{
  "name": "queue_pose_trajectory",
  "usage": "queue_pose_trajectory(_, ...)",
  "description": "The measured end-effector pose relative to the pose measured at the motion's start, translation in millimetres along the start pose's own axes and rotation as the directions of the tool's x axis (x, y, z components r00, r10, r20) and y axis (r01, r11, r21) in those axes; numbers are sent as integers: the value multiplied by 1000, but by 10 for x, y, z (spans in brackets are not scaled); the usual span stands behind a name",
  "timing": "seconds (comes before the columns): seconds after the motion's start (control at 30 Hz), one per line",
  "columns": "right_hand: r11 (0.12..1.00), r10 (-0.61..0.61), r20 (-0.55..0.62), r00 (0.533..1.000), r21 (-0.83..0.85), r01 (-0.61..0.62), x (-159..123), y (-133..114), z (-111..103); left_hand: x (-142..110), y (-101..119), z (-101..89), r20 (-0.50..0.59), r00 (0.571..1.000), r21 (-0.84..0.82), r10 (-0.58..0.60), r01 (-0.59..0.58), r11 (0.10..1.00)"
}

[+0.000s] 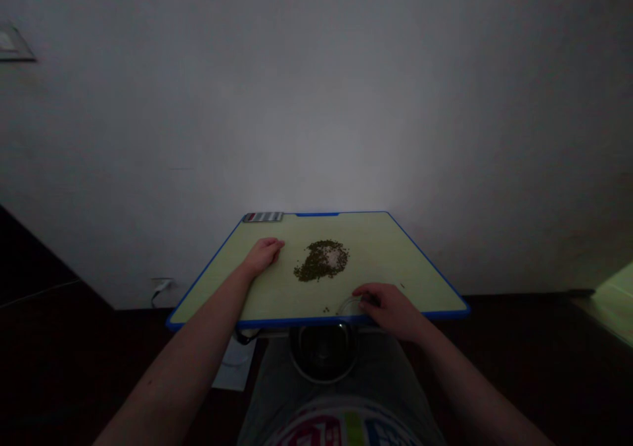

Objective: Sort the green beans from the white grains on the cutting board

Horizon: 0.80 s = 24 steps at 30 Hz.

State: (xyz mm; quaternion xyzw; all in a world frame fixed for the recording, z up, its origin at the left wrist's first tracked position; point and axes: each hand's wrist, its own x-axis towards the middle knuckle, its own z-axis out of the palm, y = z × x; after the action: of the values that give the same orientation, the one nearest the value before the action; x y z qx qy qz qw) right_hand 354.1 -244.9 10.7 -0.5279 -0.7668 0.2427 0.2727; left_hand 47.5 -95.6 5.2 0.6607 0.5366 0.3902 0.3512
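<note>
A pile of small dark green seeds (320, 262) lies in the middle of a pale green cutting board with a blue rim (366, 235), with a white patch on its right side. My left hand (262, 256) rests on the board just left of the pile, holding nothing. At the near edge, my right hand (388, 309) curls over a clear round dish (349, 306). Its fingers hide part of the dish. A few stray seeds (326, 310) lie near the dish.
Below the board's near edge, a dark round bowl (324, 353) sits over my grey-clad lap. A striped packet (263, 217) lies at the board's far left corner. A pale wall (316, 103) stands behind, with a cable (161, 289) at its foot.
</note>
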Motion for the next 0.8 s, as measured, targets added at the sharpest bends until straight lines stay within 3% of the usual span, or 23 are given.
queue_pose_trajectory(0.17, 1000, 31, -43, 999, -1, -31, 62, 14, -17, 1, 1, 1, -7, 1000, 3, 4, -4, 1000)
queue_pose_trajectory(0.5, 1000, -18, 9, 1000, 16, 17, 73, -48, 95, -4, 11, -6, 0, 1000, 7, 23, -23, 1000)
queue_pose_trajectory(0.8, 1000, -25, -21, 999, -12, 25, 176, -36, 81, 24, -39, -6, 5, 1000, 10, 18, -18, 1000)
